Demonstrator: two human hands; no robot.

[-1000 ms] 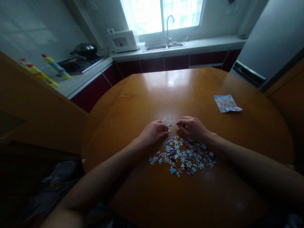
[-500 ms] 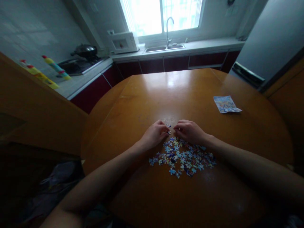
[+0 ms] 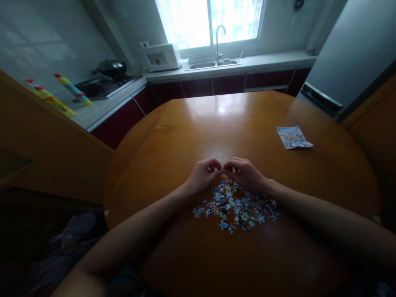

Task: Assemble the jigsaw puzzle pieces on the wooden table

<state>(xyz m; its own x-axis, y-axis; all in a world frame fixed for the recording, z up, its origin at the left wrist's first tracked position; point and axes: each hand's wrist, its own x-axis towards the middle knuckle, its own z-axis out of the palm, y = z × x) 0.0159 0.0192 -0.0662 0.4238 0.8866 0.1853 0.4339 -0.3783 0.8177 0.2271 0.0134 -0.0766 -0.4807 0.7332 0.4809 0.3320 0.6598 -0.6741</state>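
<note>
My left hand (image 3: 204, 173) and my right hand (image 3: 246, 173) meet fingertip to fingertip just beyond a loose heap of jigsaw pieces (image 3: 243, 206). Thumb and forefinger of each are pinched at the point where they meet. Between them shows a sliver of a jigsaw piece (image 3: 222, 170), mostly covered by the fingers. Whether it is one piece or two joined, I cannot tell. The heap is blue, white, yellow and purple, and part of it lies under my right wrist.
The heap lies on a round wooden table (image 3: 216, 132). A creased printed sheet (image 3: 293, 137) rests at the right. Beyond the table stand a counter with a sink (image 3: 213, 64), a white microwave (image 3: 161, 57), a pot (image 3: 111, 67) on the stove and yellow bottles (image 3: 72, 88).
My hands have come together, closing the gap between them. The small pieces seen by my left fingers are no longer visible on the table; a piece now shows between both hands' fingertips.
</note>
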